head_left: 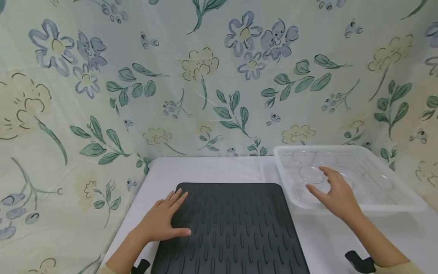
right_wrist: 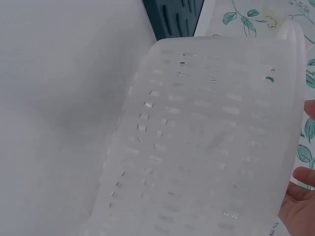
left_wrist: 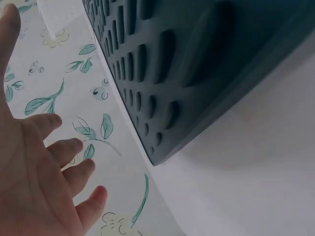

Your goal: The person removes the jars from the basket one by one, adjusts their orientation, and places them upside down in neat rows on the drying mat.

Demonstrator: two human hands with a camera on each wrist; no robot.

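My left hand (head_left: 164, 219) hovers over the left edge of a dark ribbed drying mat (head_left: 232, 224), its fingers spread and nothing in them. In the left wrist view the palm (left_wrist: 29, 167) faces the mat's corner, apart from it. On the right, my right hand (head_left: 338, 194) is above the near part of a white plastic basket (head_left: 403, 196), thumb and fingers parted with nothing between them. Inside the basket lie several clear round glass-like items, one clear rim (head_left: 310, 175) just left of the fingertips. The right wrist view shows the basket's slotted side (right_wrist: 197, 123), with the hand partly cut off.
A white-covered table (head_left: 212, 169) bears both the mat and the basket. Behind and to the left hangs a floral cloth (head_left: 191, 114). The basket stands to the right of the mat, close to its far right corner.
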